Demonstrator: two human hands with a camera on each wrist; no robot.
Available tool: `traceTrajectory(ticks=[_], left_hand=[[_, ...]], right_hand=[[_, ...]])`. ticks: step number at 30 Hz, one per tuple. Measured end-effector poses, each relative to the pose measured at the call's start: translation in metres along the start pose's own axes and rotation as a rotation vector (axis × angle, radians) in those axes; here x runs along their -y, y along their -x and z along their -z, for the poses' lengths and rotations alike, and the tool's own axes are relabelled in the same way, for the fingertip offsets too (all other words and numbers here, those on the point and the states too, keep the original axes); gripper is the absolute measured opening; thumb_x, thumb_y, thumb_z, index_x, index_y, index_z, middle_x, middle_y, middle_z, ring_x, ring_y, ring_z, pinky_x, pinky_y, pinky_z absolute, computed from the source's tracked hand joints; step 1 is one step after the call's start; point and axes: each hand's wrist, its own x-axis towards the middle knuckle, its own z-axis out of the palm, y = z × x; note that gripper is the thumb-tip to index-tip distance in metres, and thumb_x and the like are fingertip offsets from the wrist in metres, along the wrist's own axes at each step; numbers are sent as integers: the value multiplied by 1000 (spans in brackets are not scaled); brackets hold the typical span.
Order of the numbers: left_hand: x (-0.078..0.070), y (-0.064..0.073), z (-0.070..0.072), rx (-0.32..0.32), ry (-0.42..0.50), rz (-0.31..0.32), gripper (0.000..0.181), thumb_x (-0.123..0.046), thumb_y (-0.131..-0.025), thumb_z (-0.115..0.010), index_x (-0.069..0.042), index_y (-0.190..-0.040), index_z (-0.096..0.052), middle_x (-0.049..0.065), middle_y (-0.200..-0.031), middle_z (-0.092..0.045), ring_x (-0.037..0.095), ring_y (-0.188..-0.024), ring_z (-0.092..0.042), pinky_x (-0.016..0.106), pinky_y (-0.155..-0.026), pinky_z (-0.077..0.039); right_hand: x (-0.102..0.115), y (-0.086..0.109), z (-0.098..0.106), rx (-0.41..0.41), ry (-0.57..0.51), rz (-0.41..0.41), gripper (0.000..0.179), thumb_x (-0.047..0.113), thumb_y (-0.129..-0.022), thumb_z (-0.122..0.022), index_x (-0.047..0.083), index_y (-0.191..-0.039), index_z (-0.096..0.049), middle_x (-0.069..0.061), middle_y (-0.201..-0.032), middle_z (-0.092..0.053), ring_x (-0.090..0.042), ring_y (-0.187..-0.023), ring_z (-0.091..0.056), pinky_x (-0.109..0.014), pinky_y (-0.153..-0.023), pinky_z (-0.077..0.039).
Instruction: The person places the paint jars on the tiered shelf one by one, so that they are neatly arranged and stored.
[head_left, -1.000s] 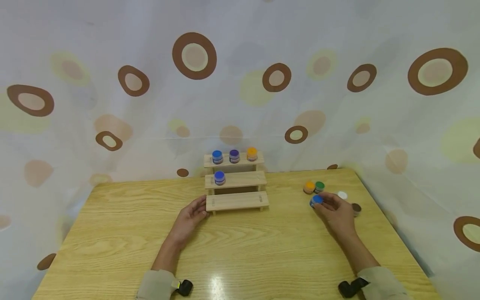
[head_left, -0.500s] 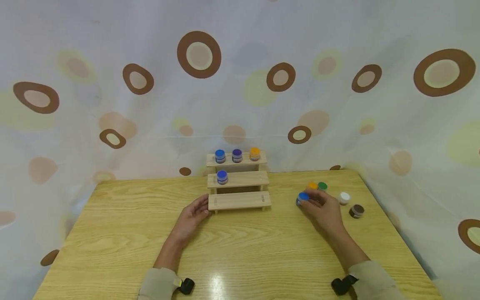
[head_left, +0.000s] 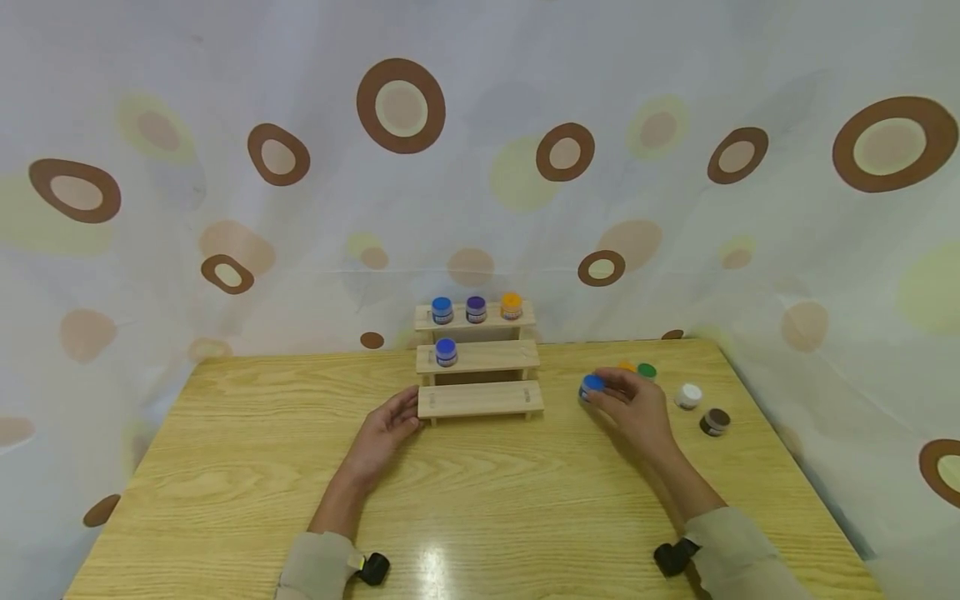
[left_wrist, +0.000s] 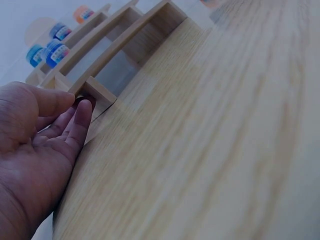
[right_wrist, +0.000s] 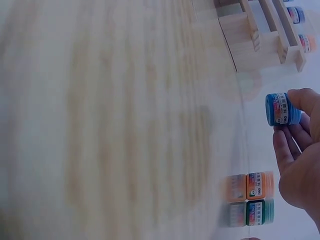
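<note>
At the left end of the three-step rack (head_left: 480,401) of pale, straight-edged wooden planks, the left hand (head_left: 381,433) pinches the lowest step between thumb and fingers. Right of it, above the glossy, streaky-grained table (head_left: 517,492), the right hand (head_left: 637,412) grips the blue jar (right_wrist: 281,109) by its lid, thumb opposite fingertips. The jar is upright, short and cylindrical, with a white-and-coloured printed label wrapping its deep-blue body.

Head view: high, facing forward-down. Wrist views: low, close, right seemingly sideways — rack (head_left: 480,400) shared.
</note>
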Motion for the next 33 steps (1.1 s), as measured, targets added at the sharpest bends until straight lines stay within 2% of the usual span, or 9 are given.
traceTrajectory(ticks=[12,23,33], left_hand=[[-2,-1,1,-3,-9,-6,58,8,-109,-47,2,-164,-30,24,-164,-39,38,-148,-44,27,-109,-53],[3,-1,1,0,-3,-8,57,7,-109,-47,2,-164,-31,24,-164,-39,38,-148,-44,26,-108,-53],[1,-1,1,1,2,-8,57,6,-109,-47,2,-164,-31,23,-165,-38,38,-149,-44,26,-108,-53]], right_hand=[[14,-10,-9,31,-20,15,42,17,-98,-79,-2,-134,-67,-21,-131,-68,-36,-122,-68,-21,-93,-60],[30,-22,-14,16,25,82,40,16,-97,-80,-1,-132,-69,-18,-129,-70,-33,-117,-70,-19,-92,-60],[52,-36,-33,37,-32,135,36,7,-94,-81,-4,-127,-70,-23,-125,-71,-40,-115,-69,-18,-93,-59]])
